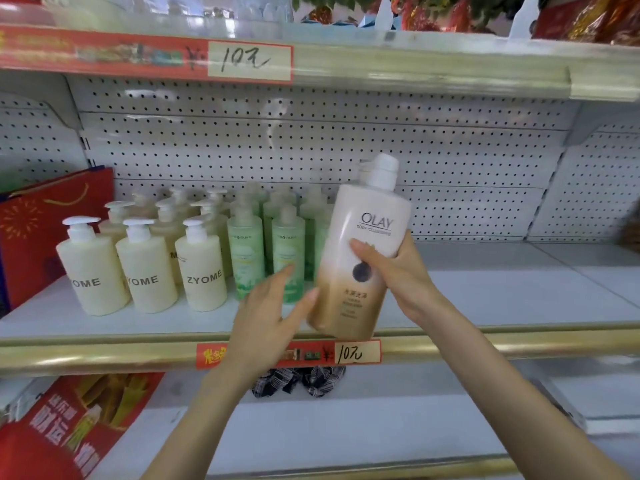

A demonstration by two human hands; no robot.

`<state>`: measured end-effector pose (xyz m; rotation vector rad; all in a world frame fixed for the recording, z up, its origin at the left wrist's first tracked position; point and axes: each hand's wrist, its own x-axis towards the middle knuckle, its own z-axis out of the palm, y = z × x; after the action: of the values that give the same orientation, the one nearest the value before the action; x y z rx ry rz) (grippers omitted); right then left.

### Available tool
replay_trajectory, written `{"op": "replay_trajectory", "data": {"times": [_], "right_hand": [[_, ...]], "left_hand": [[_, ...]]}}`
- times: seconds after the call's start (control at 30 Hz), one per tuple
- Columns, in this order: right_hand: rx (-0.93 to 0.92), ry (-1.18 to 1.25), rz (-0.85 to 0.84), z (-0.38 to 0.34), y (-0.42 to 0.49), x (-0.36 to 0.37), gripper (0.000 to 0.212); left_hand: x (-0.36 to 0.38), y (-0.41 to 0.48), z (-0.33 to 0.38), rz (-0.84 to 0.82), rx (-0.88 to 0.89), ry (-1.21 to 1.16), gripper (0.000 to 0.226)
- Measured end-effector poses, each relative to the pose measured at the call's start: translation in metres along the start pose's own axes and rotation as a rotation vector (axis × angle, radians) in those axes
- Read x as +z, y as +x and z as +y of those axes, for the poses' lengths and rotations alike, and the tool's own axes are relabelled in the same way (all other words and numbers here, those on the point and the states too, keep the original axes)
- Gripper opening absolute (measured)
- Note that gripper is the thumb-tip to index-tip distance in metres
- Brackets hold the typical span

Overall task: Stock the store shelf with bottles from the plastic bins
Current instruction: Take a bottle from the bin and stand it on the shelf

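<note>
Frame 9 o'clock: red gift bag (52, 233) stands at the shelf's left end. At its 3 o'clock, cream ZYOME bottles (145, 268), 3 in the front row and more behind, all upright with pump caps. At their 3 o'clock, green bottles (247, 258), 2 in front, more rows behind, upright.

Left hand (266, 313) is at frame centre, just in front of the green bottles. Its fingers are straight and spread and it holds nothing. The thumb tip sits at the lower left edge of the OLAY bottle (363, 258); it's blurred, so I can't tell if it touches.

OLAY bottle is at 3 o'clock of the green bottles, tilted with its cap toward 1 o'clock. Its base overlaps the front lip of the shelf (485, 296). Can't tell whether the base rests on it.

Right hand (398, 275) grips the bottle from its 4 o'clock side, thumb across the front label, fingers wrapped behind.

At the bottle's 6 o'clock, a "10" price tag (356, 353) on the gold edge strip, with dark plaid cloth (301, 379) on the level below.

Frame 7 o'clock: red package (69, 427) on the lower level.
</note>
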<state>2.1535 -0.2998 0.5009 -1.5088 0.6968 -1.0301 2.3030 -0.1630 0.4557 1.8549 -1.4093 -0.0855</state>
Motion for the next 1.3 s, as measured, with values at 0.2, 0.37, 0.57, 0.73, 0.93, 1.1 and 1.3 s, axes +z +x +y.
{"op": "replay_trajectory", "data": {"times": [0.2, 0.37, 0.57, 0.73, 0.93, 1.1, 1.3], "right_hand": [[-0.029, -0.081, 0.197, 0.014, 0.029, -0.043, 0.068], [-0.034, -0.142, 0.223, 0.034, 0.044, -0.052, 0.057], [-0.014, -0.214, 0.156, 0.051, 0.066, -0.049, 0.060], [0.020, -0.324, 0.050, 0.063, 0.073, -0.056, 0.077], [0.048, -0.421, 0.001, 0.074, 0.074, -0.058, 0.090], [0.115, -0.445, -0.064, 0.068, 0.090, -0.060, 0.095], [0.114, -0.403, -0.025, 0.071, 0.094, -0.052, 0.089]], "left_hand": [[-0.019, 0.003, -0.040, 0.214, 0.027, 0.312, 0.080], [-0.016, 0.014, -0.045, 0.219, 0.059, 0.449, 0.076], [-0.006, 0.027, -0.045, 0.189, 0.062, 0.524, 0.077], [0.001, 0.032, -0.044, 0.200, 0.064, 0.498, 0.079], [0.008, 0.034, -0.044, 0.188, 0.056, 0.484, 0.077], [0.010, 0.030, -0.049, 0.175, 0.042, 0.494, 0.075], [0.001, 0.016, -0.057, 0.162, 0.029, 0.524, 0.073]]}}
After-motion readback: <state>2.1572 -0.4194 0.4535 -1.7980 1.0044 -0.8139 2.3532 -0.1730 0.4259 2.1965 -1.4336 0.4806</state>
